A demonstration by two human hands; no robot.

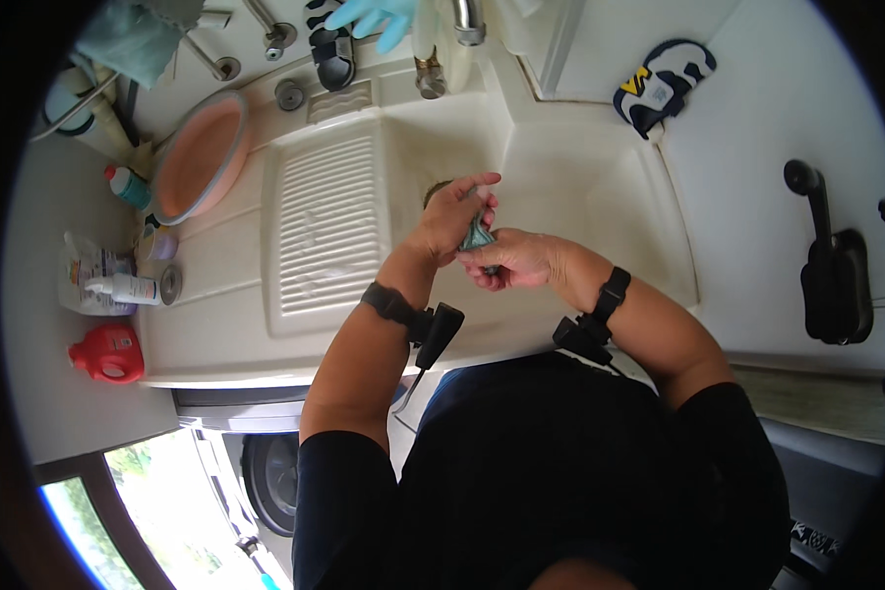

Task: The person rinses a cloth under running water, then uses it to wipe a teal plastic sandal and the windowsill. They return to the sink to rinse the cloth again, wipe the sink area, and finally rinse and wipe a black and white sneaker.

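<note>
Both my hands hold a small grey-green cloth, bunched and twisted, above the basin of a white laundry sink. My left hand grips its upper end with the index finger pointing out to the right. Just below and to the right, my right hand is closed round the lower end. Part of the cloth is hidden in my fingers. Behind my left hand, a dark round drain partly shows in the basin. The ribbed washboard lies left of my hands.
A pink plastic basin leans at the back left. Bottles, including a red detergent jug, stand along the left side. One sandal rests at the back right, another at the back near a metal faucet and a blue rubber glove.
</note>
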